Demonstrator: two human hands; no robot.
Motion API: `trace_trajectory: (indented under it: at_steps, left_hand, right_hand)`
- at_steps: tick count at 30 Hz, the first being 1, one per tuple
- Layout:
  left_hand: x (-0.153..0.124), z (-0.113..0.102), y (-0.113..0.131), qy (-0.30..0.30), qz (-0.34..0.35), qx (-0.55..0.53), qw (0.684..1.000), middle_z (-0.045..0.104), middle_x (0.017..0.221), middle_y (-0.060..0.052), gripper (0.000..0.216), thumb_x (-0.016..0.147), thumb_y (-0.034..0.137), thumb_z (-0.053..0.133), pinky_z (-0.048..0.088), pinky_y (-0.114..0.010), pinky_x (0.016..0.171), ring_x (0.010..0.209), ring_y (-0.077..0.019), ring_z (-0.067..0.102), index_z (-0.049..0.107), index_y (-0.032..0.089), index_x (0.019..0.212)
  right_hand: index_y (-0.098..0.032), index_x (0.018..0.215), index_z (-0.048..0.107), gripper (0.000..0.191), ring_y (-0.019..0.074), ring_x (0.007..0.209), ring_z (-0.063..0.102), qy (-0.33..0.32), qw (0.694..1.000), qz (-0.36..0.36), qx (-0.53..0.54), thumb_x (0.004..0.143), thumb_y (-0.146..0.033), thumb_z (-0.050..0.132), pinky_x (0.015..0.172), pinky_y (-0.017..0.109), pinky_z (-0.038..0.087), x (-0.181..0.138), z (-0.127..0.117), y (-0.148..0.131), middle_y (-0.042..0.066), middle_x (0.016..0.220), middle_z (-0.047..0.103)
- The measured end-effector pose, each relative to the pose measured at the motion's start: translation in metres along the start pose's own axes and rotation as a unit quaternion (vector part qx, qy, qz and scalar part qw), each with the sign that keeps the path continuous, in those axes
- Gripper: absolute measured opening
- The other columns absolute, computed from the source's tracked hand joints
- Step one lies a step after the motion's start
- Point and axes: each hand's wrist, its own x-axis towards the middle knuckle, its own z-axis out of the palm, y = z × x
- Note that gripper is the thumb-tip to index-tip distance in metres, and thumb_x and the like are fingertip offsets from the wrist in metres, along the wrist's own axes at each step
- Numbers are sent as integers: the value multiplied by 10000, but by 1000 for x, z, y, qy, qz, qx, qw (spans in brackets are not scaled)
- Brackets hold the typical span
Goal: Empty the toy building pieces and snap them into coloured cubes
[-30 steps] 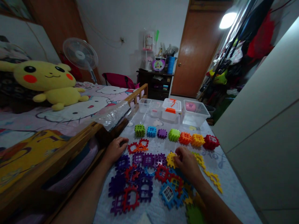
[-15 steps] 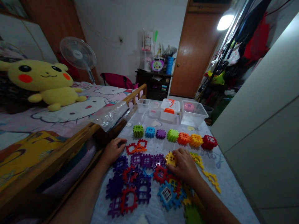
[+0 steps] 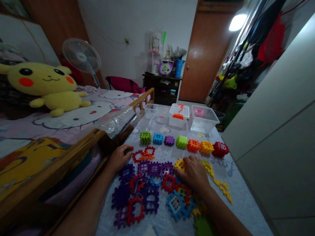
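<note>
My right hand (image 3: 195, 170) grips a yellow building tile (image 3: 179, 165) with a window grid, thumb and fingers at its right edge. On the left, my left hand (image 3: 121, 156) rests on the cloth beside a few red and orange tiles (image 3: 144, 155), its fingers loosely bent and apart, holding nothing. Between and below the hands lie loose tiles: purple window tiles (image 3: 155, 169), dark blue tiles (image 3: 151, 198), a red frame tile (image 3: 136, 210) and a blue tile with a white window (image 3: 175, 205). Yellow pieces (image 3: 222, 187) lie right of my right hand. My forearm hides part of the pile.
Behind the hands runs a row of stacked tiles sorted by colour, from a green stack (image 3: 145, 138) to a dark red stack (image 3: 220, 149). Clear plastic boxes (image 3: 204, 119) stand farther back, one lidded with an orange latch. A wooden bed rail (image 3: 98, 137) borders the left side.
My right hand and the yellow tile have shifted very slightly upward in the view. My left hand stays where it was.
</note>
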Motion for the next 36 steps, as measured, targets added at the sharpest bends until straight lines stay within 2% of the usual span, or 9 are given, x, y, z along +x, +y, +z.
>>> trace_trajectory:
  at_steps: [6,12,15,18,21,24,27,31,36]
  left_hand:
    - [1,0,0,0,1,-1,1000,714,964,-59,320,724,414,515,493,-336,903,930,-239,649,694,198,877]
    - [0,0,-1,1,1,-8,1000,721,958,-55,326,720,431,518,504,-333,893,917,-240,660,698,204,869]
    - [1,1,-4,2,6,-8,1000,722,978,-58,324,718,437,524,499,-338,905,938,-247,661,701,208,866]
    - [2,1,-6,0,2,0,1000,718,1002,-68,336,717,442,523,493,-351,915,957,-256,659,703,206,873]
    - [2,1,-7,-2,-1,4,1000,715,1004,-73,345,714,453,524,496,-355,909,954,-259,660,704,204,870]
    - [3,2,-7,-3,-1,2,1000,714,990,-73,358,716,462,522,502,-353,896,942,-259,661,704,200,879]
    - [3,3,-9,-4,-1,-3,1000,714,981,-69,374,720,471,522,512,-344,870,927,-254,663,702,198,903]
    - [3,3,-11,-5,-4,-1,1000,715,980,-60,382,727,487,524,523,-323,826,913,-247,665,703,201,906]
    - [4,3,-12,-15,-2,1,1000,715,1001,-64,396,735,486,512,519,-312,844,940,-242,661,704,194,921]
  right_hand:
    - [-176,887,645,353,274,917,555,-6,1000,7,-8,783,-513,617,807,367,411,1,2,-1,116,925,623]
    - [-160,858,632,288,284,915,554,7,1000,20,-8,756,-430,636,817,370,411,1,4,-6,123,897,620]
    - [-156,895,629,294,272,918,552,20,1000,9,22,723,-392,661,826,361,414,2,-1,0,113,915,617]
    - [-156,973,627,355,259,939,550,39,998,-9,52,710,-389,675,844,358,410,10,-20,24,103,972,620]
    - [-139,1034,623,406,267,979,545,61,998,10,26,706,-373,677,860,367,397,26,-46,63,116,1028,618]
    - [-156,1078,633,450,269,973,550,26,999,23,-15,697,-388,692,835,365,389,47,-66,104,110,1045,619]
    - [-168,1119,631,449,273,1033,533,-21,998,25,-46,714,-354,676,858,353,365,67,-72,131,108,1097,608]
    - [-169,1145,626,443,272,1074,514,-71,995,2,-69,735,-335,638,872,346,359,82,-71,141,115,1151,597]
    - [-208,1155,634,471,296,1080,507,-98,992,-4,-77,719,-388,640,880,380,365,89,-67,141,114,1176,597]
